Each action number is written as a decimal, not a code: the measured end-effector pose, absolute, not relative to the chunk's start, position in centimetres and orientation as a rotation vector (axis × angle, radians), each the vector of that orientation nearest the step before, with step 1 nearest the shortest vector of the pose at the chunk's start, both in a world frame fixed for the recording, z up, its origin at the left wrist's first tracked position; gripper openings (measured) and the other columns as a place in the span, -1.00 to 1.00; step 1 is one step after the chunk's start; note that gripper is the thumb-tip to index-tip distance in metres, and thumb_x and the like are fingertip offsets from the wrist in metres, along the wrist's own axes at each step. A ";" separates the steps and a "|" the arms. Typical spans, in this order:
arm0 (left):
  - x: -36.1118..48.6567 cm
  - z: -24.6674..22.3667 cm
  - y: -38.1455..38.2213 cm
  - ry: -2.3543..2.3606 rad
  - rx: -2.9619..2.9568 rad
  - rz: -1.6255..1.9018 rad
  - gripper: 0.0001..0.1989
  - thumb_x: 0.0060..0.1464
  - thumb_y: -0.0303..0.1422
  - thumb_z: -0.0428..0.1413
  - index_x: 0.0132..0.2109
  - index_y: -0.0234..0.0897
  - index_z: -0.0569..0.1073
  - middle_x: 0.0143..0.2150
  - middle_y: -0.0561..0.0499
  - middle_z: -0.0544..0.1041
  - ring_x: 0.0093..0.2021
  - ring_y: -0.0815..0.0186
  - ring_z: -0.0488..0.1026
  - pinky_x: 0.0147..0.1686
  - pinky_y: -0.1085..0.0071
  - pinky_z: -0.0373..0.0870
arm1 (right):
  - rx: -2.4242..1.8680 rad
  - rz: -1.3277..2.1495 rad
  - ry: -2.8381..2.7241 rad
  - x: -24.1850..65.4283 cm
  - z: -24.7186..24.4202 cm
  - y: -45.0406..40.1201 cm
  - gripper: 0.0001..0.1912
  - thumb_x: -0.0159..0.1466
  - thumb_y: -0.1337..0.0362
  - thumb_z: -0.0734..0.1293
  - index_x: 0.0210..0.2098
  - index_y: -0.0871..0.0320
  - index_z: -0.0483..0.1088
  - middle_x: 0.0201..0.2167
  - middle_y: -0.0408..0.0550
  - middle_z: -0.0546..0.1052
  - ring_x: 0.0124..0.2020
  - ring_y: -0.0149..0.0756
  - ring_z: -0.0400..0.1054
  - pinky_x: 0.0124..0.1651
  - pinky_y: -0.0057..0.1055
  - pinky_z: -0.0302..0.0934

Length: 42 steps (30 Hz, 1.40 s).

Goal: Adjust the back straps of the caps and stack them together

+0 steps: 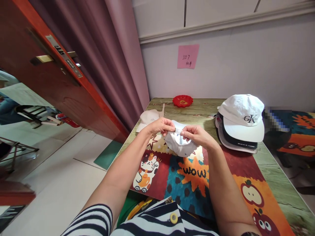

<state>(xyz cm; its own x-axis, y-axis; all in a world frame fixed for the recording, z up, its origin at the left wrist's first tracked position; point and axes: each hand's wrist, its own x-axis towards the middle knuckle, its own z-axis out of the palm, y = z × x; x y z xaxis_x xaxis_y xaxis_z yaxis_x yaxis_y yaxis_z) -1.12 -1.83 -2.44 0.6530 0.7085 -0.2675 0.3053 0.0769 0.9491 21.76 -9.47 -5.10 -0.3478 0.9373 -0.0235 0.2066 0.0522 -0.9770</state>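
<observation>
A white cap (182, 149) hangs between my two hands over the colourful mat, with its rear strap and opening towards me. My left hand (163, 126) pinches the left part of the strap. On the strap's right part, my right hand (197, 135) has its thumb and fingers closed. Just left of my left hand lies a pale beige cap (148, 118). To the right stands a stack of caps, a white one (242, 114) with black letters on top and a black one (227, 132) beneath it.
A red scalloped dish (182, 101) sits at the back of the wood-patterned table (205, 108). Behind it is a wall with a pink note (188, 56). A curtain (123, 49) and an open door (71, 85) stand at the left.
</observation>
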 end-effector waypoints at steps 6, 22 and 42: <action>-1.5 -2.6 -1.3 0.915 1.479 0.346 -0.69 -0.14 -0.22 0.38 -0.33 -0.36 0.55 -0.51 0.08 0.40 -0.61 0.53 0.20 -0.62 0.57 0.11 | -1.135 1.516 -1.660 23.1 -5.5 -9.5 -0.50 0.20 -0.18 0.40 -0.40 0.18 0.41 -0.56 -0.20 0.33 -0.57 -0.47 0.11 -0.52 -0.47 -0.04; -1.6 -1.7 -2.5 0.812 1.638 0.296 -0.63 -0.05 -0.22 0.35 -0.13 -0.28 0.48 -0.37 0.10 0.40 -0.52 0.50 0.20 -0.54 0.53 0.12 | -1.168 1.338 -1.589 21.1 -5.4 -9.2 -0.52 0.19 -0.15 0.40 -0.42 0.20 0.41 -0.58 -0.19 0.35 -0.58 -0.49 0.09 -0.53 -0.48 -0.10; 0.3 -3.7 -5.8 0.964 2.318 0.800 -0.87 0.04 -0.44 0.19 -0.21 -0.25 0.57 -0.28 0.04 0.56 -0.30 0.33 0.43 -0.25 0.43 0.30 | -1.119 1.173 -1.668 20.8 -6.5 -8.6 -0.66 0.28 0.01 0.35 -0.37 0.18 0.49 -0.50 -0.13 0.48 -0.45 -0.36 0.27 -0.34 -0.42 0.11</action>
<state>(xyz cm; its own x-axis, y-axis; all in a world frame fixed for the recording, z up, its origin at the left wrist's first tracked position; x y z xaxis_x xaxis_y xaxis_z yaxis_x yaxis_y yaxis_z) 0.27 -5.77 -3.68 0.5761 0.7507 0.3233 0.4560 -0.6234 0.6352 20.77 -8.64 -6.52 -0.2956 0.9486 0.1133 0.2145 0.1815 -0.9597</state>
